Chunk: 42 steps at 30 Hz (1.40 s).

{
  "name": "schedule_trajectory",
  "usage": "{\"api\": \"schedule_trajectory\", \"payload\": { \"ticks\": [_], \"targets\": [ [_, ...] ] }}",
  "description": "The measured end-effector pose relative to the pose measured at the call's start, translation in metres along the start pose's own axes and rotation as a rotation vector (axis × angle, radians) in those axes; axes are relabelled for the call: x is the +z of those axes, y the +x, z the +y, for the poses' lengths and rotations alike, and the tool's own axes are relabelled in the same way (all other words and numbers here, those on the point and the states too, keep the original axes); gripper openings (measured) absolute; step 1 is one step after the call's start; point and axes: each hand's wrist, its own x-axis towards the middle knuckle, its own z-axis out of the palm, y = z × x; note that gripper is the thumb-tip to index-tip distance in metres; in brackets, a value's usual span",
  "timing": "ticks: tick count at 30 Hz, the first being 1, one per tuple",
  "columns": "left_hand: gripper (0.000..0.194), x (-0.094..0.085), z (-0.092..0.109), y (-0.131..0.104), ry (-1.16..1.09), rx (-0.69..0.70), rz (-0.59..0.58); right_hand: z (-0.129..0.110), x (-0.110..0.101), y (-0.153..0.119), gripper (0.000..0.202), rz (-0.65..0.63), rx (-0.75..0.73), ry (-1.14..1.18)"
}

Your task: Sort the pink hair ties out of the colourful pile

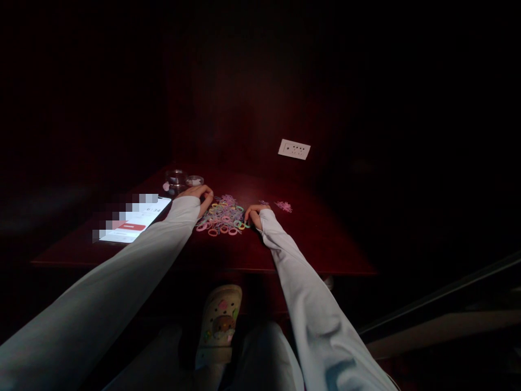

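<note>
A loose pile of small coloured elastic hair ties (223, 217), pink, purple, yellow and green, lies on the dark red table (317, 244). My left hand (198, 194) rests at the pile's upper left edge, its fingers bent loosely and holding nothing that I can see. At the right edge, my right hand (256, 210) curves its fingers down beside a green tie; they look apart, with nothing plainly gripped. Past it lies a small bunch of pink hair ties (284, 206), and a few purple ones (264, 202) show just behind the hand.
A lit phone (140, 220) lies left of my left forearm. Behind my left hand stand a clear round jar (176, 178) and a clear lid (195, 180). A white socket plate (294, 149) sits on the back wall. Below the table edge shows a decorated clog (222, 320).
</note>
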Motion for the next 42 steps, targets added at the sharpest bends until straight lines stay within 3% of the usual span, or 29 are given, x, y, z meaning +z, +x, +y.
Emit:
{"api": "schedule_trajectory", "payload": {
  "ticks": [13,19,22,25,31,35,42],
  "targets": [
    [0.023,0.003,-0.005,0.002,0.007,-0.022,-0.014,-0.004,-0.002,-0.001,0.029,0.139,-0.029,0.003],
    [0.017,0.004,-0.009,0.005,0.030,-0.025,-0.040,-0.001,0.013,0.020,0.025,0.316,-0.054,0.113],
    [0.019,0.001,-0.006,0.004,0.039,-0.020,-0.039,-0.003,0.028,0.043,0.021,0.212,-0.035,0.034],
    [0.020,-0.002,0.001,0.002,0.056,-0.011,-0.051,-0.012,0.037,0.065,0.035,0.022,0.016,-0.165],
    [0.021,-0.006,0.007,0.001,0.078,-0.050,-0.076,-0.027,0.036,0.089,0.053,-0.230,0.098,-0.443],
    [0.017,-0.006,0.006,0.002,0.085,-0.076,-0.091,-0.025,0.041,0.094,0.042,-0.218,0.046,-0.410],
    [0.016,-0.009,0.007,0.000,0.040,-0.036,-0.083,-0.013,0.039,0.087,0.026,-0.124,-0.029,-0.126]
  ]
}}
